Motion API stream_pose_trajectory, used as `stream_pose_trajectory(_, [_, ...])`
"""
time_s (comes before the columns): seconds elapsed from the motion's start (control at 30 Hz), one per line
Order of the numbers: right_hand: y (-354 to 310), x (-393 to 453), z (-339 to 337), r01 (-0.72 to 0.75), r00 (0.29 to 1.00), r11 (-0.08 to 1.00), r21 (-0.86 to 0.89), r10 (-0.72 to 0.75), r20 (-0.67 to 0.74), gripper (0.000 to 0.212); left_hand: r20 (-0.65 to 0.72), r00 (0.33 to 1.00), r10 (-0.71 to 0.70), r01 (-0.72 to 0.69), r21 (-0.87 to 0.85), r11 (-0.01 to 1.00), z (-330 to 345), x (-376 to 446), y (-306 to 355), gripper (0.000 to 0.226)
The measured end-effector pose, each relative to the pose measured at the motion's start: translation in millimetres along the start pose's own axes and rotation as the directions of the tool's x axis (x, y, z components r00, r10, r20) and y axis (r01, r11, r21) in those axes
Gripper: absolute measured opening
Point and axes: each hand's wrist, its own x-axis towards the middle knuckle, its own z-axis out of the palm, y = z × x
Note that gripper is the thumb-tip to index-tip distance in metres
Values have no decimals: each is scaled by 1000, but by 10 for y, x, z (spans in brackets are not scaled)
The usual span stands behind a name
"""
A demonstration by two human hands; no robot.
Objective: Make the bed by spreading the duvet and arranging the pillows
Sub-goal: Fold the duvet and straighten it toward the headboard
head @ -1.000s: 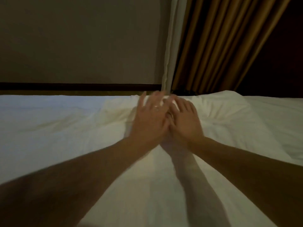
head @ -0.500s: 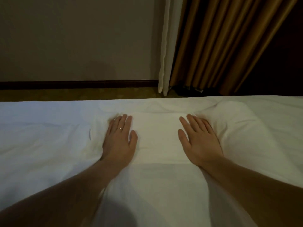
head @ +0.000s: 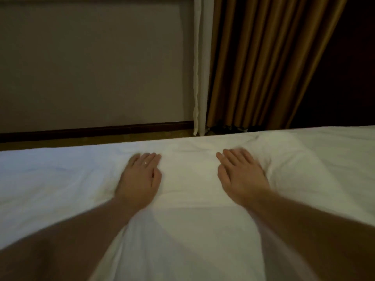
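You are in the smoothing step: both of your hands lie palm down on the white duvet (head: 188, 199), which covers the bed across the whole lower half of the view, its far edge running from 9 o'clock to 3 o'clock below the wall (head: 91, 67) and the brown curtain (head: 263, 61). Your left hand (head: 140, 177) rests flat with its fingers (head: 149, 159) straight and together, a ring (head: 145, 163) on one of them; it grips nothing. Your right hand (head: 241, 175) lies flat too, fingers extended and slightly spread, holding nothing, though its tips are blurred. The two hands are apart, with a smooth band of cloth between them. A puffed, creased mound sits just beside your right hand toward 2 o'clock; whether a pillow lies under it I cannot tell. The spreading looks well along, yet no pillow shows in plain sight. Your next move likely calls for sweeping each palm outward, left toward 9 o'clock and right toward 3 o'clock, pressing lightly so the creases flatten rather than bunch.
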Motion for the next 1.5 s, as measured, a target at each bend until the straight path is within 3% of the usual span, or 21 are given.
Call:
stream_pose_trajectory(0.07, [277,-115,-194,-22,1000,984,-179,20,-11,66,50,995,-83,72,195,978,-124,-51,-165,66])
stream_pose_trajectory(0.13, [504,-287,-289,-138,987,958,-251,155,51,67,144,931,-334,278,312,909,-213,-195,-293,62])
stream_pose_trajectory(0.27, [732,-410,-371,-350,826,921,-171,390,408,74,344,767,-541,452,308,837,-358,-379,-237,58])
stream_pose_trajectory(0.33, [670,-387,-548,-362,809,913,-188,408,424,78,355,735,-577,500,290,816,-518,-369,-80,57])
stream_pose_trajectory(0.37, [527,-412,-627,-326,865,923,-204,379,328,75,325,766,-555,490,263,831,-620,-392,62,57])
stream_pose_trajectory(0.43, [44,-591,-670,-129,978,985,-117,146,151,67,185,934,-307,296,88,951,-762,-557,392,57])
stream_pose_trajectory(0.5, [-378,-841,-617,111,973,993,46,-118,199,65,136,990,35,-30,-37,999,-791,-864,664,65])
stream_pose_trajectory(0.53, [-439,-950,-591,127,950,989,78,-144,278,66,201,976,81,-76,-34,997,-735,-1025,646,71])
stream_pose_trajectory(0.6, [-185,-1069,-516,36,952,999,-11,-31,304,69,239,969,-61,47,64,997,-605,-1209,431,81])
stream_pose_trajectory(0.67, [214,-1155,-496,-102,963,978,-180,142,228,70,139,963,-233,209,166,964,-527,-1232,177,75])
stream_pose_trajectory(0.77, [596,-1286,-750,-242,905,912,-330,334,261,65,272,854,-444,384,246,890,-654,-1174,70,63])
stream_pose_trajectory(0.83, [560,-1313,-962,-242,906,891,-383,349,239,62,295,800,-523,462,254,850,-858,-1202,220,63])
stream_pose_trajectory(0.87, [419,-1356,-1034,-217,932,910,-352,301,203,59,275,838,-472,416,239,877,-966,-1259,368,63])
stream_pose_trajectory(0.93, [-102,-1562,-1078,-36,990,992,-124,52,134,58,143,975,-173,156,119,981,-1178,-1559,799,62])
stream_pose_trajectory(1.0, [-610,-1912,-994,217,954,972,89,-230,190,60,112,985,128,-127,-17,992,-1235,-2075,1175,61])
stream_pose_trajectory(1.03, [-667,-2061,-915,265,926,958,106,-284,250,62,160,975,157,-152,-45,987,-1235,-2286,1177,61])
stream_pose_trajectory(1.1, [-390,-2256,-779,194,958,981,20,-194,211,67,197,974,109,-108,-14,994,-1110,-2527,900,62])
stream_pose_trajectory(1.17, [93,-2438,-721,-27,992,989,-146,44,116,68,175,984,15,-34,101,994,-1017,-2635,608,63])
stream_pose_trajectory(1.3, [636,-2715,-991,-326,897,919,-221,375,235,68,181,957,-228,195,183,964,-1131,-2703,539,64])
stream_pose_trajectory(1.4, [242,-3034,-1290,-265,952,953,-147,283,118,69,39,935,-352,338,198,920,-1448,-3017,831,71])
stream_pose_trajectory(1.5, [-672,-3665,-1460,30,992,993,115,-43,117,58,70,990,-119,119,10,993,-1886,-3641,1610,68])
